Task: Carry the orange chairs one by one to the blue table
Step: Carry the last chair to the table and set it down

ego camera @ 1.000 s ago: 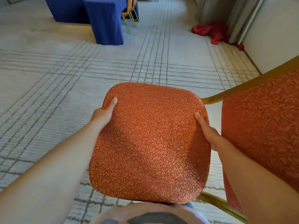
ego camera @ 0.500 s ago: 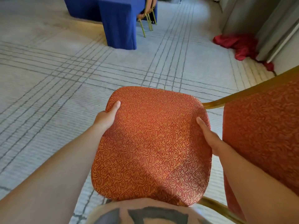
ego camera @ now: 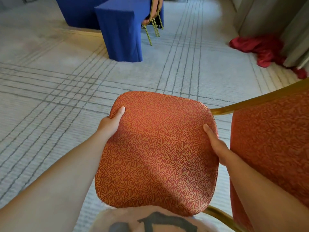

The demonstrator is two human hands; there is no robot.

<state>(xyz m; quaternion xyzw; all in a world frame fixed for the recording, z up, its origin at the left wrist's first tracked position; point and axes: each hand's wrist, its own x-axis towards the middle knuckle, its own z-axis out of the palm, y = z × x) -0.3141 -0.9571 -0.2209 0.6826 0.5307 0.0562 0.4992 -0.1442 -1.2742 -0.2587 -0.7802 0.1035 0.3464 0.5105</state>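
Observation:
I hold an orange patterned chair (ego camera: 158, 151) lifted in front of me, its seat facing up and its backrest with gold frame at the right. My left hand (ego camera: 111, 123) grips the seat's left edge, thumb on top. My right hand (ego camera: 215, 144) grips the seat's right edge, thumb on top, fingers hidden underneath. The blue table (ego camera: 120, 29), draped in blue cloth, stands ahead at the upper left. Another orange chair (ego camera: 153, 19) with gold legs stands at the table's right side.
Pale carpet with grey grid lines (ego camera: 50, 91) lies between me and the table. A red cloth heap (ego camera: 264, 47) lies on the floor at the right by a wall and grey curtain (ego camera: 294, 30).
The blue table and red cloth have grown larger and shifted right and down in view as I walk toward them. My grip on the chair is unchanged.

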